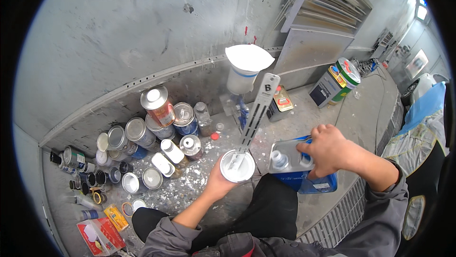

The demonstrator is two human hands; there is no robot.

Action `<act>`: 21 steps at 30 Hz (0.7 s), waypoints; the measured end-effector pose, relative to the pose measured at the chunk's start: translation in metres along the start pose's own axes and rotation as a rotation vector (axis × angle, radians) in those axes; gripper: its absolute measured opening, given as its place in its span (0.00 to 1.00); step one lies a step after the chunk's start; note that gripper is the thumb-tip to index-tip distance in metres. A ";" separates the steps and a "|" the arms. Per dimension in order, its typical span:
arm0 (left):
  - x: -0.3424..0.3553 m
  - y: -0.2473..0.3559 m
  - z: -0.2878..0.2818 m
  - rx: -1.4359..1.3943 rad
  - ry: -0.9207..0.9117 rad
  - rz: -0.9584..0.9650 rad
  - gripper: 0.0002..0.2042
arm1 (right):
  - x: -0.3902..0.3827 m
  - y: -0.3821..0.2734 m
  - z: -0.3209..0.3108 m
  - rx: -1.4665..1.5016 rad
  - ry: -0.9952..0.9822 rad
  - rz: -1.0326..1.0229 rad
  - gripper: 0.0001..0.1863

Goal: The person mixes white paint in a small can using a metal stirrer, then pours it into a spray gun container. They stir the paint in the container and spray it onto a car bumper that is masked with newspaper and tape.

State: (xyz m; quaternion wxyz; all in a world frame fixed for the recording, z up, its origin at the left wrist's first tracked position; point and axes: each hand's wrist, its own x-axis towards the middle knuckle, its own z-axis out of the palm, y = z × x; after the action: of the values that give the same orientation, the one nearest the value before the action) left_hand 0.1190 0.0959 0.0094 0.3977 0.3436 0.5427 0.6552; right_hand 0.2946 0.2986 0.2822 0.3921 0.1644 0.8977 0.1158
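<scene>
Cup (pixel 246 171) and can (pixel 295 164), side by side!
The left hand (pixel 218 181) wraps snugly round the cup, stick (pixel 256 114) leaning inside; the right hand (pixel 329 148) bends part-open over the can's top, grip unclear from here. Best keep that cup level: the tall stick could tip it.

It's a paint workshop: cans (pixel 139 131) crowd the wall (pixel 114 29), splatters (pixel 183 197) fleck the floor, grating (pixel 339 221) runs alongside, bright plastic sheeting (pixel 426 106) drapes at right!
</scene>
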 end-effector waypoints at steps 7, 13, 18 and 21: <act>0.002 -0.035 0.015 0.054 -0.048 0.019 0.45 | 0.019 -0.041 -0.008 -0.179 -0.157 -0.037 0.38; -0.002 -0.043 0.013 0.049 -0.024 -0.002 0.46 | 0.037 -0.066 -0.025 -0.239 -0.167 -0.075 0.29; -0.005 -0.044 0.005 0.159 -0.008 0.028 0.48 | 0.046 -0.076 -0.029 -0.251 -0.173 -0.086 0.30; -0.006 -0.042 0.004 0.189 -0.009 0.032 0.47 | 0.046 -0.074 -0.032 -0.247 -0.199 -0.068 0.32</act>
State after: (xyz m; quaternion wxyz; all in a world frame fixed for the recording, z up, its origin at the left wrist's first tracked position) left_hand 0.1318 0.0961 -0.0317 0.3556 0.3911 0.5948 0.6056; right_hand 0.2261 0.2462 0.2478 0.5002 0.0951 0.8384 0.1948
